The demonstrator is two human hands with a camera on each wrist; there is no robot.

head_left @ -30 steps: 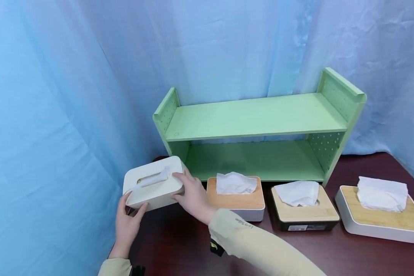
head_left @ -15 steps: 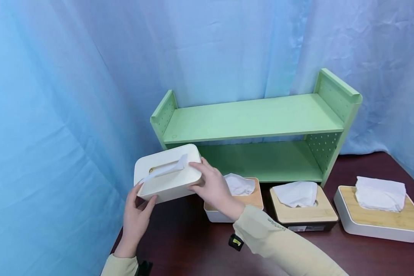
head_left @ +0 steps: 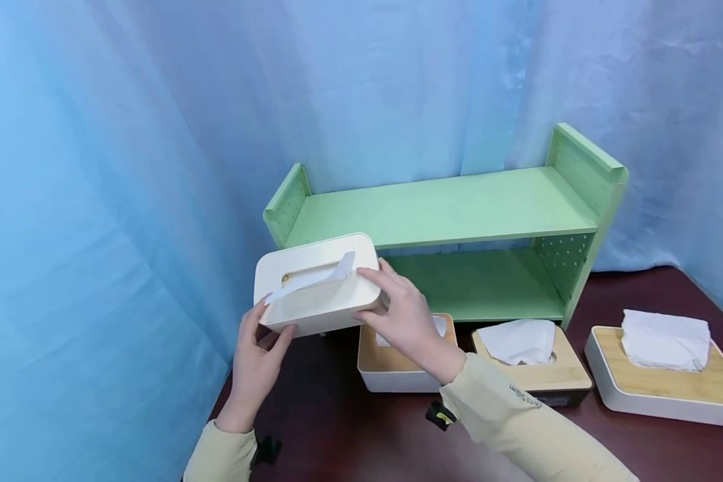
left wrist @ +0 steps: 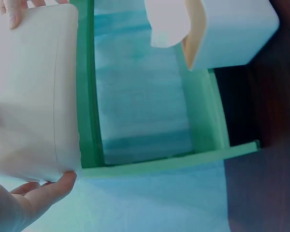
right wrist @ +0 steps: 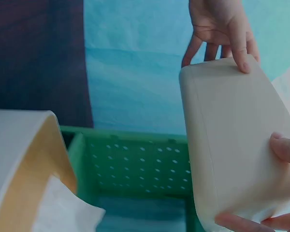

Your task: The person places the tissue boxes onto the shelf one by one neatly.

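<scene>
Both hands hold a white tissue box (head_left: 313, 301) in the air, tilted, with a strip of tissue lying across the slot in its top. My left hand (head_left: 258, 368) grips its near left corner, thumb on the front side. My right hand (head_left: 406, 314) grips its right end, with the thumb at the top edge. In the left wrist view the white side of the box (left wrist: 31, 96) fills the left part. The right wrist view shows the same side (right wrist: 237, 130) with the left hand (right wrist: 220, 29) at its far end. Behind the box stands a green two-tier shelf (head_left: 446, 207).
In front of the shelf on the dark red table (head_left: 343, 435) stand three wood-topped tissue boxes: a white-sided one (head_left: 397, 381) partly behind the right hand, a black-sided one (head_left: 554, 378), and a larger white-sided one (head_left: 669, 398) at far right. Blue curtains (head_left: 126, 201) hang behind and at left.
Both hands have carried the white tissue box up and to the right, from beside the shelf's left end to in front of its left part. The grip stays the same.
</scene>
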